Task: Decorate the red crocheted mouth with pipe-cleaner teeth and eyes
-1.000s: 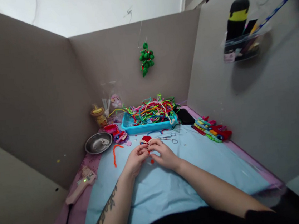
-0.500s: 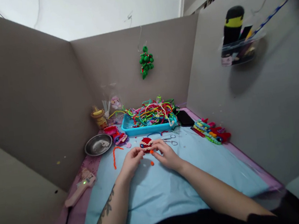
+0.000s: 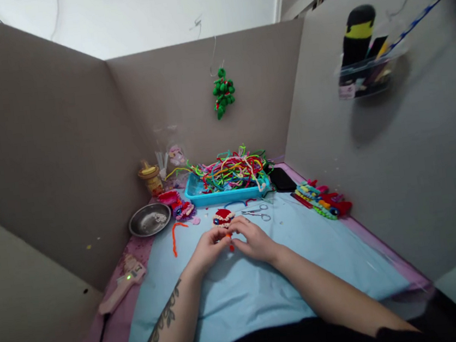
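My left hand (image 3: 207,248) and my right hand (image 3: 253,239) meet over the light blue mat (image 3: 241,290), fingertips pinched together. Between them they hold a small red pipe-cleaner figure (image 3: 223,217) with white beads along its lower edge. A short orange piece (image 3: 231,243) hangs down between the fingertips. Small scissors (image 3: 256,212) lie just beyond my right hand. An orange pipe cleaner (image 3: 176,233) lies on the mat left of my left hand.
A blue tray (image 3: 214,196) heaped with coloured pipe cleaners sits at the back. A metal bowl (image 3: 150,219), a glue gun (image 3: 122,286), a phone (image 3: 283,179) and finished coloured pieces (image 3: 322,200) ring the mat. Grey partition walls enclose three sides; a green ornament (image 3: 223,91) hangs behind.
The hands have drawn slightly closer together on the red figure. The loose orange bit that lay on the mat now hangs between the fingertips.
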Demonstrator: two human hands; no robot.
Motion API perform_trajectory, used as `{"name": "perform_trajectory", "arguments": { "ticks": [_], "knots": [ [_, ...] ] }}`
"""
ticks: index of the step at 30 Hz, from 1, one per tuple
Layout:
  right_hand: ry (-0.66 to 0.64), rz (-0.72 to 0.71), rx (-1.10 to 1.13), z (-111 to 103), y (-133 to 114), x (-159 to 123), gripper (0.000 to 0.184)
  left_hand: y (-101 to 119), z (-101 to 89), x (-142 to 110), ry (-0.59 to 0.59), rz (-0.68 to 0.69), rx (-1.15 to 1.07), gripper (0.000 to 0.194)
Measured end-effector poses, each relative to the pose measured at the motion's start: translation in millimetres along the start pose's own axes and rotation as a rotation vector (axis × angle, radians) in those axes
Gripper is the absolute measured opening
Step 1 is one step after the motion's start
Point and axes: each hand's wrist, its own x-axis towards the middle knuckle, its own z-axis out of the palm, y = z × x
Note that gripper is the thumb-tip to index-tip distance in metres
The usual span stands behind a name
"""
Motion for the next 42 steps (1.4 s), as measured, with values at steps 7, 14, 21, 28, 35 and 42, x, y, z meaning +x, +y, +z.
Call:
{"name": "perform_trajectory", "arguments": {
  "ticks": [7,14,21,28,35,42],
  "knots": [
    [0.079,0.054,0.143,-4.6,-4.5,1.0,0.021,2.4,-1.6,-1.1,0.007,0.06,-0.198,0.03],
    [0.035,0.02,0.125,-2.4,-1.0,0.2,0.02,0.8,-1.2,0.4,0.009,0.045,-0.254,0.047],
    [0.027,0.02,0.059,-2.5,-2.1,0.7,0.016,2.3,-1.2,1.5,0.013,0.014,-0.268,0.043],
    [0.06,-0.041,-0.082,-0.9,-0.8,-2.3,0.018,3.3,-1.0,2.3,0.049,-0.035,-0.311,0.04],
    [0.083,-0.033,-0.039,1.3,-2.8,-2.0,0.024,1.6,0.6,1.4,0.06,-0.032,-0.209,0.034],
    [0.059,0.003,-0.06,5.8,-2.2,-3.4,0.016,-0.5,2.4,3.5,0.086,-0.016,-0.084,0.034]
  ]
}}
